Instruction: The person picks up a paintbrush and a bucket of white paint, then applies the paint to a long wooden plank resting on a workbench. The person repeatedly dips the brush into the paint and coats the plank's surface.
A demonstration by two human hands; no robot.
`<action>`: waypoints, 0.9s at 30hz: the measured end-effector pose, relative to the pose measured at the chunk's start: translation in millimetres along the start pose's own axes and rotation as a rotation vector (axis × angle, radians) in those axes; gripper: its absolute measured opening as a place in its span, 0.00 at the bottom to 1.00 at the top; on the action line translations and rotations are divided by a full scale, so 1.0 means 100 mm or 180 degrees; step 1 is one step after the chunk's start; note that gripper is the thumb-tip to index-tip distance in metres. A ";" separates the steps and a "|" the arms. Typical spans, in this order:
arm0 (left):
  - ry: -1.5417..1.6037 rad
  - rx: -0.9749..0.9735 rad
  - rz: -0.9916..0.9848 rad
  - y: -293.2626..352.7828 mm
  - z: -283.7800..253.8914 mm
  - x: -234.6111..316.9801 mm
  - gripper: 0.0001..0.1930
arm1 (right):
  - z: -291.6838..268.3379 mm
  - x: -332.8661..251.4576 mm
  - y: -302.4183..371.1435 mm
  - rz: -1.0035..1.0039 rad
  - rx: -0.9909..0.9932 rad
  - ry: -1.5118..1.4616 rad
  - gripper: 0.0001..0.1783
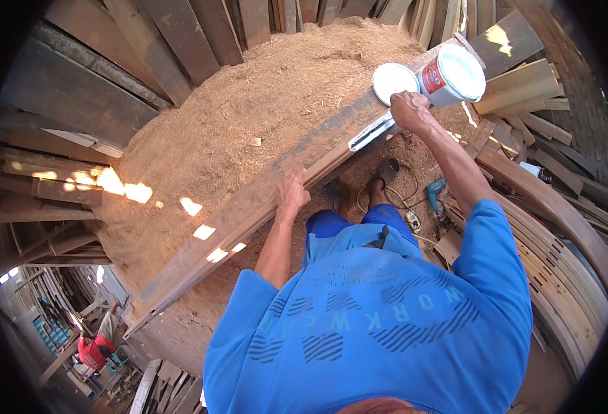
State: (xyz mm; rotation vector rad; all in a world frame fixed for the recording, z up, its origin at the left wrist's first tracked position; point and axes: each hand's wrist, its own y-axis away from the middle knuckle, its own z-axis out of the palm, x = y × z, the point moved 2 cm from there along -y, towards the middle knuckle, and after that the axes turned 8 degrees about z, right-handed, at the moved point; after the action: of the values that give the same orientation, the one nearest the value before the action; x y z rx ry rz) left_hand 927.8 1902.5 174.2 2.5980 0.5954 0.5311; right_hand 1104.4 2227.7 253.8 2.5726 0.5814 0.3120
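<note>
A long brown wooden piece (331,159) with a grooved edge lies along the bench (242,190). My left hand (291,195) grips it near its middle, with the fingers bent over the wood. White paste (371,132) coats its far right part, around a dark slot. My right hand (410,110) is closed just beyond the paste; what its fingers hold, if anything, is hidden. Right by it are a round white lid (393,81) and a white tub (456,74) with a red label, its top open and white inside.
Sawdust (228,117) is heaped behind the bench, with boards (97,62) leaning around it. A teal power drill (436,193) and a cable lie on the floor near my feet. Stacked timber (559,255) fills the right side. Another person in red (95,350) is at the far left.
</note>
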 end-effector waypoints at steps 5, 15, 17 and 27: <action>0.0207 0.0386 0.0107 0.18 0.18 0.14 0.35 | 0.19 0.01 0.43 -0.0730 -0.0084 0.0188 0.09; 0.0257 0.0250 0.0038 0.09 0.17 0.05 0.35 | 0.08 -0.16 0.47 -0.0669 -0.0181 0.0048 0.08; 0.0274 0.0000 -0.0053 0.03 0.14 0.01 0.35 | 0.23 -0.37 0.57 -0.1123 -0.0310 0.0192 0.08; 0.0560 -0.0386 -0.0162 -0.13 -0.03 -0.13 0.33 | -0.05 0.44 0.50 -0.0369 0.0141 -0.0482 0.11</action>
State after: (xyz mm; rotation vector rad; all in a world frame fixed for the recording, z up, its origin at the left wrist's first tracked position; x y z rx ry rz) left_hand 911.5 1907.3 166.7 2.4320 0.6627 0.7606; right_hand 1159.0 2209.5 288.0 2.5639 0.6846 0.0651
